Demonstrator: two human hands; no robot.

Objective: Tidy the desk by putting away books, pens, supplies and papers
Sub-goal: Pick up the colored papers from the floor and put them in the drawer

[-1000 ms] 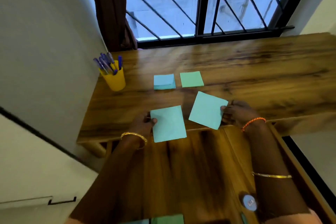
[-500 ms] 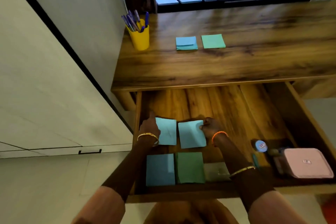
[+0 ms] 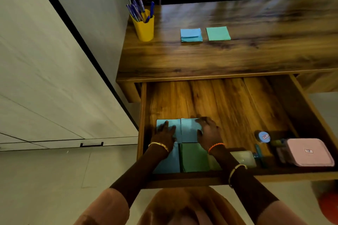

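Note:
Two light blue paper squares lie side by side on the floor of the open wooden drawer (image 3: 237, 100). My left hand (image 3: 165, 132) rests flat on the left blue square (image 3: 161, 122), fingers spread. My right hand (image 3: 208, 132) presses flat on the right blue square (image 3: 189, 129). Just in front of them sit a blue pad (image 3: 171, 162) and a green pad (image 3: 193, 157), partly hidden by my wrists. On the desk top (image 3: 256, 56) remain a blue sticky-note pad (image 3: 191, 34) and a green sticky-note pad (image 3: 218, 33).
A yellow cup (image 3: 144, 27) full of blue pens stands at the desk's back left corner. In the drawer's right part are a round blue-lidded jar (image 3: 264, 136), a pink case (image 3: 309, 151) and a pale green object (image 3: 243, 158). A white cabinet (image 3: 54, 97) fills the left.
Both hands carried the two blue squares from the desk top down into the drawer, laid them side by side, and now press them flat instead of pinching their edges.

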